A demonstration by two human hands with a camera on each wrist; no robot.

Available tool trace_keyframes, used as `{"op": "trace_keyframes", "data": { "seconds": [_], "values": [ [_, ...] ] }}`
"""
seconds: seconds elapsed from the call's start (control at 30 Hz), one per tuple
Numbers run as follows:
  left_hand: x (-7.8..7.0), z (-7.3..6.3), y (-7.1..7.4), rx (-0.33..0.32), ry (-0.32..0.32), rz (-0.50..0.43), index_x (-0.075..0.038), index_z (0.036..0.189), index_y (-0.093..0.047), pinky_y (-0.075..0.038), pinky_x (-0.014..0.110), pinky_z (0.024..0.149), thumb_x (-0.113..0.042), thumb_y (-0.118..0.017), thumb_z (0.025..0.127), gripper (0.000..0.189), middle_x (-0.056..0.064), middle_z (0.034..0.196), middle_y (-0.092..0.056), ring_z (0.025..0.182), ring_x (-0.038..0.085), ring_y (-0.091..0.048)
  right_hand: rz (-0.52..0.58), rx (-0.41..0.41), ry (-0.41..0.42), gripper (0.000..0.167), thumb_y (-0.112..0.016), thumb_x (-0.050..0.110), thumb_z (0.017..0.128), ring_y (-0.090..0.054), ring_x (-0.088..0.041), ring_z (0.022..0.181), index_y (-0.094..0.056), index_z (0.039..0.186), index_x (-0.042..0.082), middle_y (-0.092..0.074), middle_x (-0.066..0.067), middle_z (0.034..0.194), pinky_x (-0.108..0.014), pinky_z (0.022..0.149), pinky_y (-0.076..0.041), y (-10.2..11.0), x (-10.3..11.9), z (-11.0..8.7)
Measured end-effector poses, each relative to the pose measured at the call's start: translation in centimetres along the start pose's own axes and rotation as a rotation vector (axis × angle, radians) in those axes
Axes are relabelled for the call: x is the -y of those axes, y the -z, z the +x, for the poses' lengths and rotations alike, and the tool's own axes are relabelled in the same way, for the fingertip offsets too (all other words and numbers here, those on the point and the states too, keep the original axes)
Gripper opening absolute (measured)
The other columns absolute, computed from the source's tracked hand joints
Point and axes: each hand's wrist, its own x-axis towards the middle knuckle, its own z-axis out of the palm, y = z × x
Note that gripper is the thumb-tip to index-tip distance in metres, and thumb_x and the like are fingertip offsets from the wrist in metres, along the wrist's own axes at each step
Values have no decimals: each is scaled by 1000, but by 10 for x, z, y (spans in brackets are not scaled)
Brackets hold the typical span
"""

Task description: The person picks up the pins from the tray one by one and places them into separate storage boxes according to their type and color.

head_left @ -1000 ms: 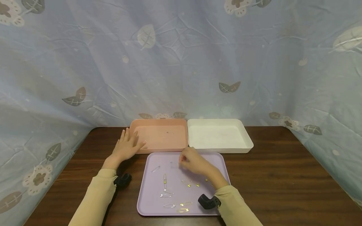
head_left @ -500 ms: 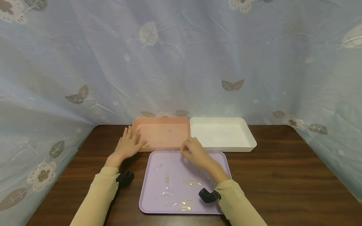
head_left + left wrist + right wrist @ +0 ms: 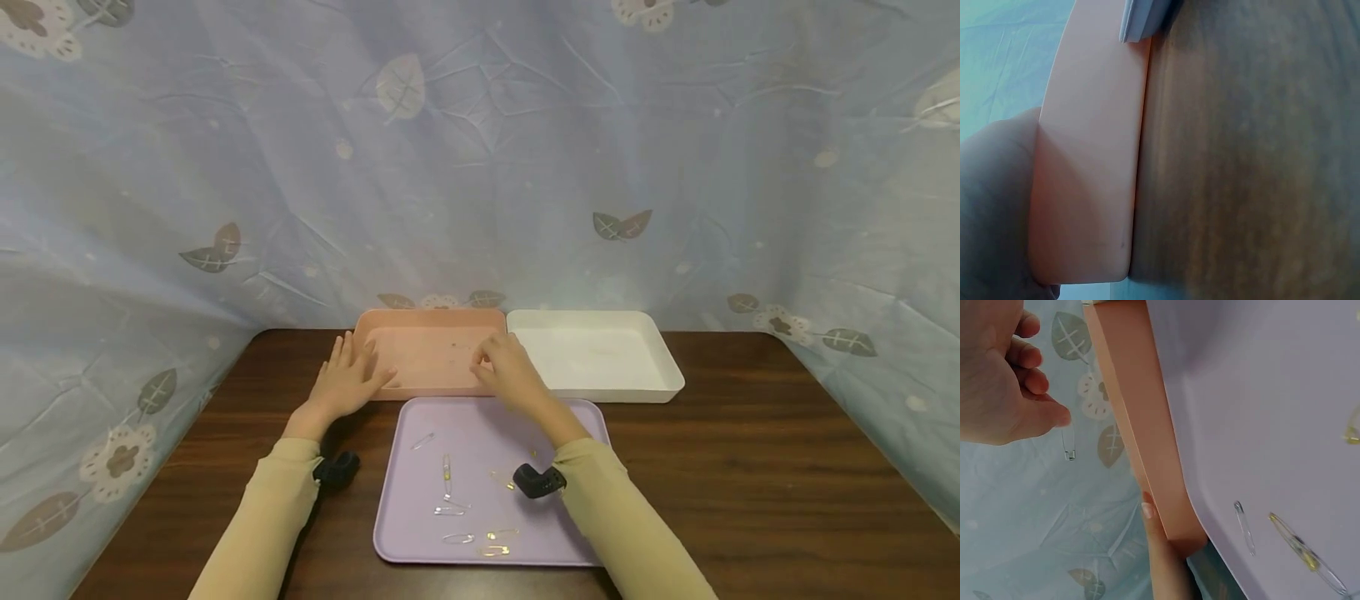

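Note:
My right hand (image 3: pixel 512 371) pinches a silver safety pin (image 3: pixel 1069 447) between thumb and fingertips, above the right part of the pink tray (image 3: pixel 420 358). In the right wrist view the pin hangs down from the fingertips. My left hand (image 3: pixel 343 387) rests on the left end of the pink tray with its fingers spread and the thumb over the front rim. On the purple tray (image 3: pixel 393 517) lie silver safety pins (image 3: pixel 458 538) and gold safety pins (image 3: pixel 494 551). My right forearm hides part of that tray. Small thin items (image 3: pixel 458 344) lie in the pink tray, too small to make out.
A white tray (image 3: pixel 592 358) stands against the pink tray's right side. Both sit behind the purple tray on a dark wooden table (image 3: pixel 750 467). A patterned blue curtain (image 3: pixel 480 167) hangs behind the table and round its sides.
My right hand has moved from above the purple tray up and forward to over the pink tray, the pin in its fingers. The left hand stays at the pink tray. The view shifts slightly.

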Motion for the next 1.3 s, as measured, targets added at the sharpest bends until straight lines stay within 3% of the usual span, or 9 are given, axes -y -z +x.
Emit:
{"op": "trace_keyframes", "data": {
  "seconds": [0.37,0.73,0.93,1.3],
  "values": [
    [1,1,-5,0,1,16,-9,157,-15,-9,74,111,-63,-38,96,84,31,160,5,148,49,6,-68,33,-45,11,-67,18,92,-51,-26,96,-64,87,8,-61,-9,98,-41,86,-45,-5,-7,22],
    [1,1,-3,-9,-4,15,-9,156,-16,-10,73,111,-65,-38,95,86,31,160,4,148,48,7,-132,52,-86,13,-66,20,92,-49,-31,119,-65,85,9,-61,-10,115,-48,99,-43,-12,-16,38],
    [2,2,-3,1,2,7,-11,157,-15,-9,73,111,-65,-38,95,85,29,160,5,149,47,8,-162,75,-116,12,-66,19,91,-49,-32,122,-66,84,10,-60,-11,121,-48,101,-42,-14,-23,46],
    [3,3,-2,-4,17,13,-11,157,-15,-9,72,112,-68,-37,94,88,29,160,5,149,47,8,-192,91,-95,14,-65,19,93,-52,-31,117,-68,84,8,-65,-12,115,-47,101,-43,-12,-16,60]
  ]
}}
